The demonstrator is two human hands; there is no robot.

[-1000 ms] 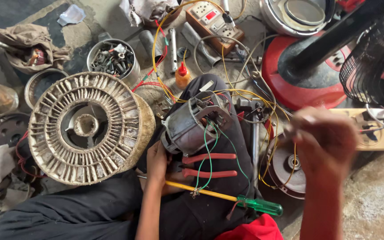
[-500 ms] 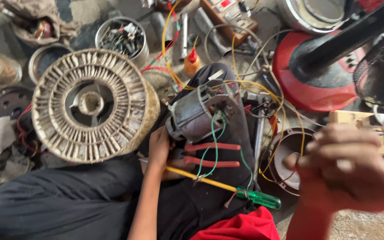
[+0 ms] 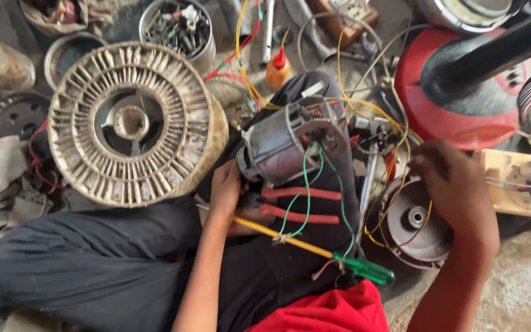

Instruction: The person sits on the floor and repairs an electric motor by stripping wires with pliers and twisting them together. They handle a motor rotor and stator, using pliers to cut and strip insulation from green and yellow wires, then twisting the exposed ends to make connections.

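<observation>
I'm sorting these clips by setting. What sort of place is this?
Probably a small repair shop for fans and motors, worked on the floor. The left hand steadies a bare electric motor trailing loose wires; pliers, a screwdriver and a red fan base lie around.

Bare forearms, no sleeves showing on either arm. Left hand [image 3: 225, 187] and right hand [image 3: 456, 184] bare too, no gloves, no rings or watch visible. Red top [image 3: 330, 310] at bottom edge. Dark, loose, wrinkly trousers [image 3: 93, 264].
</observation>
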